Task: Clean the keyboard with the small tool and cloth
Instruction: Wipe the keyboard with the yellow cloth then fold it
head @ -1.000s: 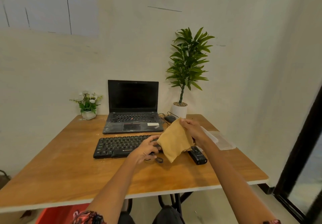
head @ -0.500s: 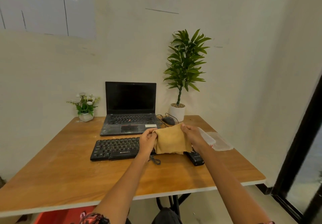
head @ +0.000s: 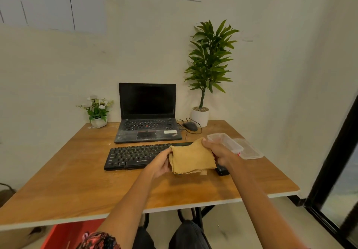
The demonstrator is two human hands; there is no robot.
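Keyboard (head: 135, 156) lies on the table (head: 77, 186). Both hands, left hand (head: 160, 164) and right hand (head: 217, 151), grip the folded tan cloth (head: 191, 158) with curled fingers. Beside them a clear container (head: 225, 142) shows no visible contents.

Office nook: laptop (head: 148, 113), desk (head: 77, 181), plant (head: 210, 60)

The cloth (head: 191, 158) hides the keyboard's (head: 135, 156) right end (the small black object (head: 222, 170) mostly too).

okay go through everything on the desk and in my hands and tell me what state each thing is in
cloth: folded, held over the keyboard's right end
left hand: grips cloth
right hand: grips cloth
keyboard: flat on table
laptop: open, screen dark
plastic container: open
lid: off, beside container
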